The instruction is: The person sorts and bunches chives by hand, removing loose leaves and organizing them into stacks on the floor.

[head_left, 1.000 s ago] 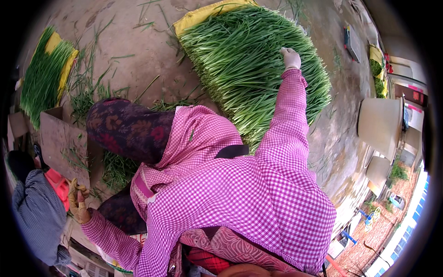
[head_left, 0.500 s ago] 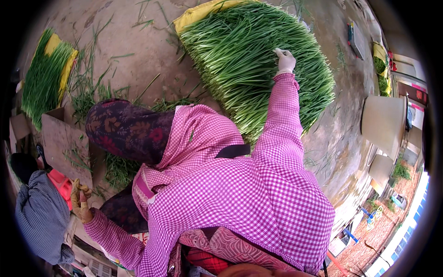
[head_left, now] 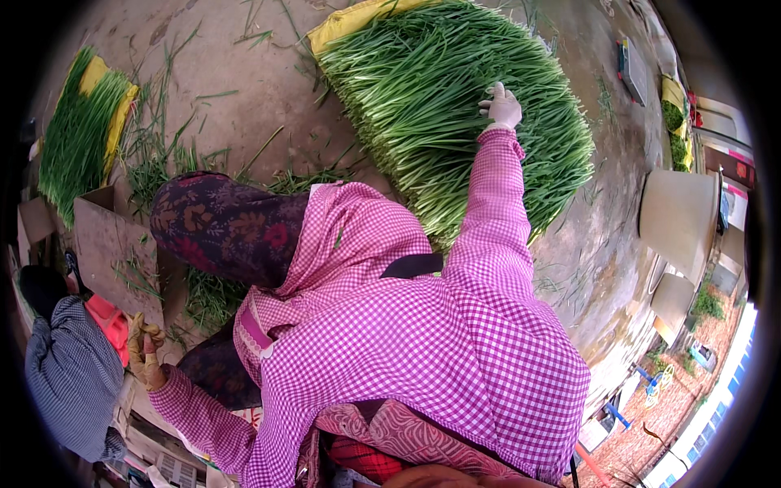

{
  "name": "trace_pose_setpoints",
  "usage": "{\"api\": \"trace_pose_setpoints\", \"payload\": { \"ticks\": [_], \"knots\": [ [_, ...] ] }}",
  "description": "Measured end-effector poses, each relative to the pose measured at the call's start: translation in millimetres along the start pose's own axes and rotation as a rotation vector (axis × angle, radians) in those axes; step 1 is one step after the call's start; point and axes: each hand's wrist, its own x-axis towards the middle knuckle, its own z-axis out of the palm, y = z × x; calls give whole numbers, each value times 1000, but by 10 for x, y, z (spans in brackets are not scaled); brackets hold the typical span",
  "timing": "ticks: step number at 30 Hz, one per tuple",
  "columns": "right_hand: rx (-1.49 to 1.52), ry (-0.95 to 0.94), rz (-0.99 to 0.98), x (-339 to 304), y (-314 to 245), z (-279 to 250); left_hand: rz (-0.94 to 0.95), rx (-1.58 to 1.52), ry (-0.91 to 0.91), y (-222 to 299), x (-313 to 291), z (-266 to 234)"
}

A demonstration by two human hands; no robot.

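My right hand (head_left: 502,107), in a white glove, rests on a wide, dense heap of long green chives (head_left: 439,106). Its fingers are somewhat spread, and no stalk shows gripped in them. The leaves lie side by side, with pale cut ends along the near and right edges. A yellow cloth (head_left: 351,26) edges the heap at its far left. Off at the lower left is my left hand (head_left: 146,354) in a worn tan glove, its fingers bent and apart with nothing visible in them. It is beside a red item (head_left: 108,325) near another person.
A smaller chive bundle on yellow cloth (head_left: 120,134) lies at the far left, near a box (head_left: 118,244). Another person (head_left: 71,374) sits at the lower left. Loose leaves (head_left: 215,297) litter the floor by my legs. A flat grey device (head_left: 630,71) and a pale tub (head_left: 677,215) stand right.
My right hand has shifted slightly right and down over the chives, and its fingers now point farther away and are more spread. My left hand has hardly moved.
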Motion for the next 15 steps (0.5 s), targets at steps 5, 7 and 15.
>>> {"api": "trace_pose_setpoints", "payload": {
  "ticks": [5,7,15],
  "knots": [
    [-811,328,-599,191,-214,-51,-30,15,31,-40,-20,6],
    [-910,281,-683,324,-294,-4,-47,59,41,11,-5,52],
    [-1213,-150,-346,457,-420,35,1,70,25,56,-28,175]
  ]
}}
